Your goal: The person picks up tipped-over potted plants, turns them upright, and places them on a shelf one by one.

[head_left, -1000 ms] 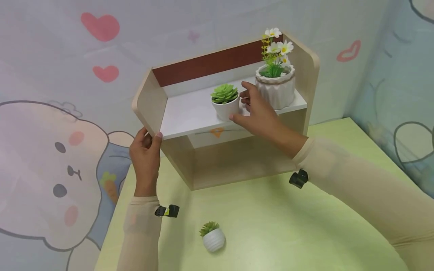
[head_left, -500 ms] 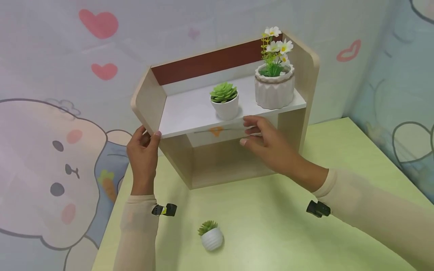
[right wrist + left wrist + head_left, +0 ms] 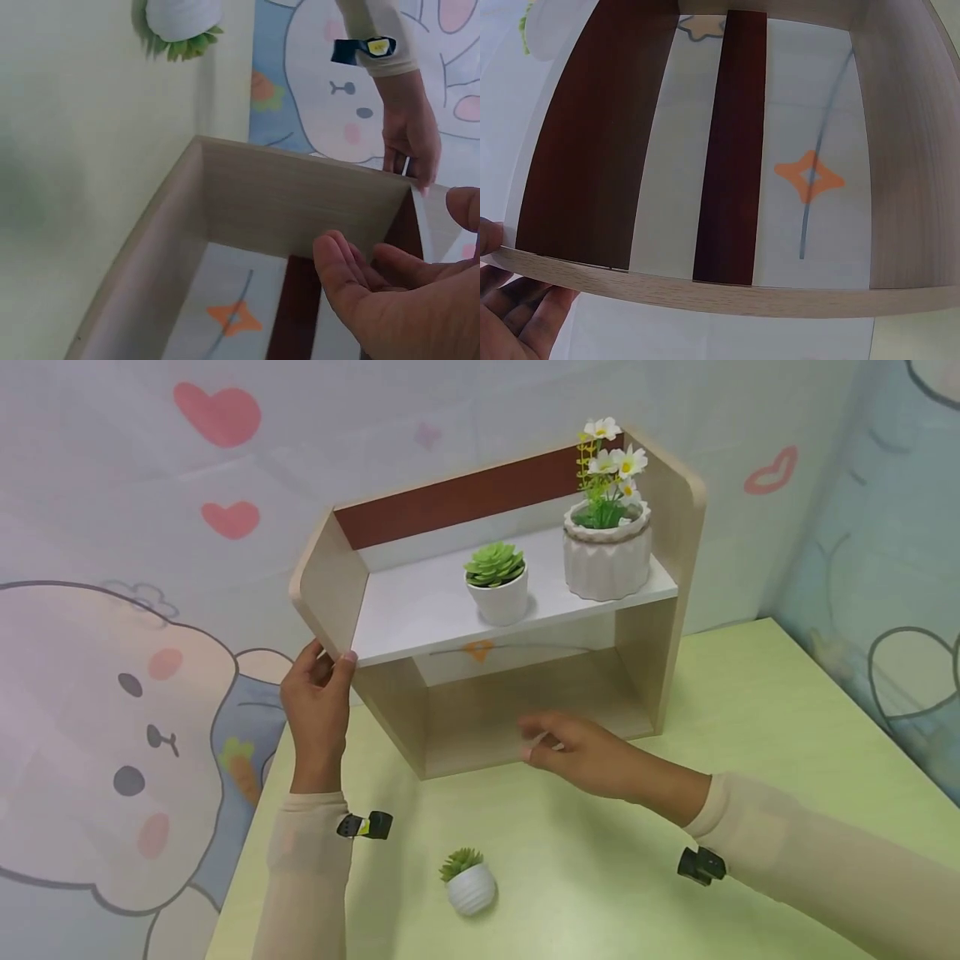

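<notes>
My left hand (image 3: 318,718) grips the left side panel of a small wooden shelf (image 3: 330,581), thumb at the front edge and fingers behind; the left wrist view shows those fingers (image 3: 525,315) curled under the panel. In front of the shelf's lower compartment, my right hand (image 3: 592,756) hovers with loosely bent fingers, holding nothing. A potted green succulent (image 3: 500,597) stands on the white upper board, left of a ribbed pot of white daisies (image 3: 607,556). Below my right hand and to its left, a smaller succulent in a white ridged pot (image 3: 471,887) lies tilted on the table.
The pale green table (image 3: 600,877) carries the shelf near its back edge. A cartoon-print cloth (image 3: 465,410) hangs behind the shelf, and a bluish one (image 3: 885,568) hangs at the right. Both forearms wear beige sleeves with dark wrist cameras.
My right hand has moved away from the succulent on the upper board, down to the front of the lower compartment. The succulent stays where it was. My left hand keeps its hold on the shelf.
</notes>
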Available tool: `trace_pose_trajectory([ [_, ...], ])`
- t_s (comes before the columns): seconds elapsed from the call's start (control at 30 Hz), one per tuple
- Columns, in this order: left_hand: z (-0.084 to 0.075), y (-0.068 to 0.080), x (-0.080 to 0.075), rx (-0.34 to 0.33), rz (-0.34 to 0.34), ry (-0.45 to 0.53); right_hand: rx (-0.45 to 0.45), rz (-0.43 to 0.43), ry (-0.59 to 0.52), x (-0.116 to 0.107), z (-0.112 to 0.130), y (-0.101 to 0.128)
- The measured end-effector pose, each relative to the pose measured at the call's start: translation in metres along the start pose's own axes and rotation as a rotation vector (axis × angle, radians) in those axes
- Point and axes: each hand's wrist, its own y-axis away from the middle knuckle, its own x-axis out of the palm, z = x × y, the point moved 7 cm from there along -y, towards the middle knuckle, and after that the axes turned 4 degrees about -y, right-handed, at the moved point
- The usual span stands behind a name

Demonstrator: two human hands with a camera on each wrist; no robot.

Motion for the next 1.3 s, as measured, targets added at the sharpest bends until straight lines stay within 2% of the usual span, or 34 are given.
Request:
trace_pose_trajectory([
  [0.17, -0.001, -0.001, -0.001, 0.016, -0.002, 0.001, 0.049, 0.086, 0.034, 0.023, -0.019, -0.001],
  [0.3, -0.001, -0.002, -0.003, 0.001, -0.008, -0.003, 0.152, 0.196, 0.045, 0.054, -0.041, 0.000],
  [0.4, -0.002, -0.002, -0.004, -0.014, -0.015, 0.004, 0.198, 0.236, 0.070, 0.078, -0.056, -0.001],
  [0.53, -0.003, -0.001, -0.002, -0.015, -0.016, 0.016, 0.211, 0.222, 0.158, 0.099, -0.068, -0.005],
  [0.7, 0.000, 0.000, -0.003, -0.025, -0.023, 0.003, 0.195, 0.175, 0.331, 0.116, -0.079, -0.011],
  [0.9, -0.003, 0.002, 0.000, 0.001, -0.006, 0.004, 0.183, 0.122, 0.490, 0.133, -0.091, -0.012],
  [1.3, 0.002, 0.002, 0.000, 0.002, -0.023, 0.005, 0.135, 0.118, 0.608, 0.155, -0.098, -0.020],
])
